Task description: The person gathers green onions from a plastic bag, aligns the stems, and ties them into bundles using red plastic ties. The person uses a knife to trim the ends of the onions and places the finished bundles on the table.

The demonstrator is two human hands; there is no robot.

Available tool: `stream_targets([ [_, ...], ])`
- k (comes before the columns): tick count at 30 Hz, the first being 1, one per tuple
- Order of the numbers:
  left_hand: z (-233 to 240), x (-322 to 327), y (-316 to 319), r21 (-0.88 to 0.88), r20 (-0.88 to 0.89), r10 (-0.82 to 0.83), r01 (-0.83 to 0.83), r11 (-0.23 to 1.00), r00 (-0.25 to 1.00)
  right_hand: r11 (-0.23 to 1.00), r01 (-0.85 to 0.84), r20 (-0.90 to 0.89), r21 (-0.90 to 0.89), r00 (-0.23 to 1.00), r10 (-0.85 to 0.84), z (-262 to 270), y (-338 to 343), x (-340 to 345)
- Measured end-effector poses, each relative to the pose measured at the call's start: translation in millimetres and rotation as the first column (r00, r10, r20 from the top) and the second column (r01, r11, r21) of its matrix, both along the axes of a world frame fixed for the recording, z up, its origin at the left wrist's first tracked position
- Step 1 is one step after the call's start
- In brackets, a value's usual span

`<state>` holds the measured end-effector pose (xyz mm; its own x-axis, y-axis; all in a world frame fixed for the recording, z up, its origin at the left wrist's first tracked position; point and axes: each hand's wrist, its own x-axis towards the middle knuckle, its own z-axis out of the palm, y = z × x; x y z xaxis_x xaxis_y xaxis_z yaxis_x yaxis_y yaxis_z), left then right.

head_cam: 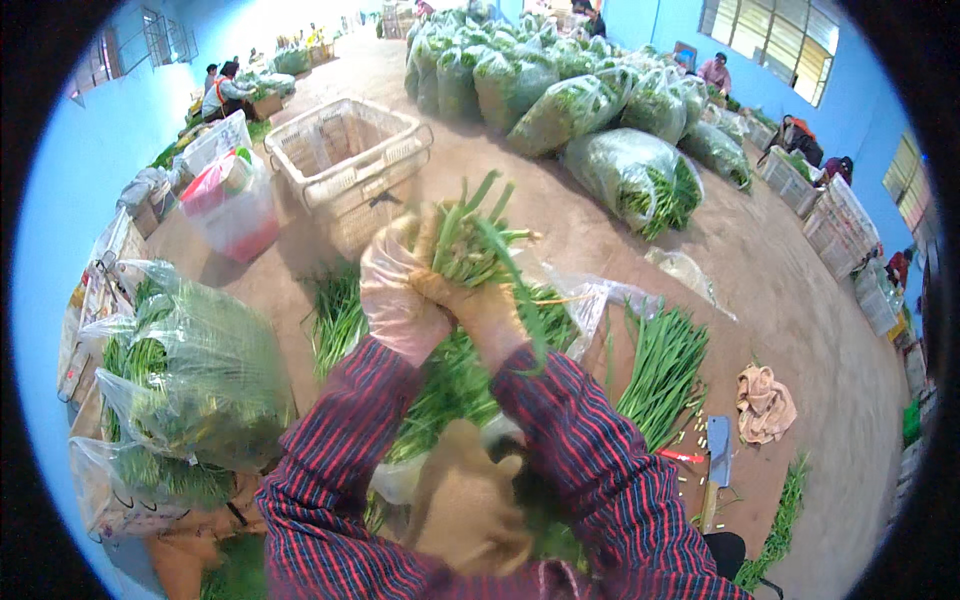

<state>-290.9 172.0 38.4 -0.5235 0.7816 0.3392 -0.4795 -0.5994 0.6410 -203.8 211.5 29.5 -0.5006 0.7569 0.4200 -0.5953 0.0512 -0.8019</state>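
My left hand (pixel 397 289), in a pale stained glove, and my right hand (pixel 480 311), in a yellowish glove, press together around a bunch of green stalks (pixel 469 251). The stalk ends point up and away from me, and one long leaf hangs over my right wrist. Beneath my forearms lies a blurred heap of long green leaves (pixel 446 386). To the right, a pile of flat green leaves resembling garlic chives (pixel 664 375) rests on a brown sheet. A cleaver (pixel 718 454) with a wooden handle lies beside it, near a red object (pixel 681 455) and small pale stem cuttings.
A plastic crate stack (pixel 360 176) stands ahead. Leaf-filled clear bags (pixel 217 375) stand at left, behind them a clear tub (pixel 232 214). Many bagged greens (pixel 517 82) fill the back. A crumpled cloth (pixel 765 405) lies right. Several people sit working along both walls.
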Motion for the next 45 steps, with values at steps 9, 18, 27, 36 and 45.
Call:
stream_targets([
  [9, 192, 113, -52, 0.594, -0.802, 0.585, -0.273, 0.757, -0.122, 0.969, 0.196, -0.366, 0.150, 0.922, -0.130, 201, -45, 141],
  [18, 143, 205, -63, -0.031, -0.566, -0.305, 0.350, 0.936, 0.766, 0.822, 0.299, 0.099, 0.484, 0.915, -0.391, 240, -87, 238],
  [27, 51, 258, -79, -0.148, 0.030, -0.574, 0.571, 0.807, 0.819, 0.580, 0.161, 0.461, 0.798, 0.455, -0.762, 188, -95, 285],
  [36, 61, 231, -94, -0.101, 0.106, -0.273, 0.283, 0.954, 0.956, 0.823, 0.090, 0.699, 0.562, 0.480, -0.530, -9, -157, 404],
  [45, 63, 163, -91, 0.116, 0.202, -0.155, 0.133, 0.984, 0.967, 0.592, 0.588, 0.811, 0.551, -0.212, -0.545, -63, -214, 556],
])
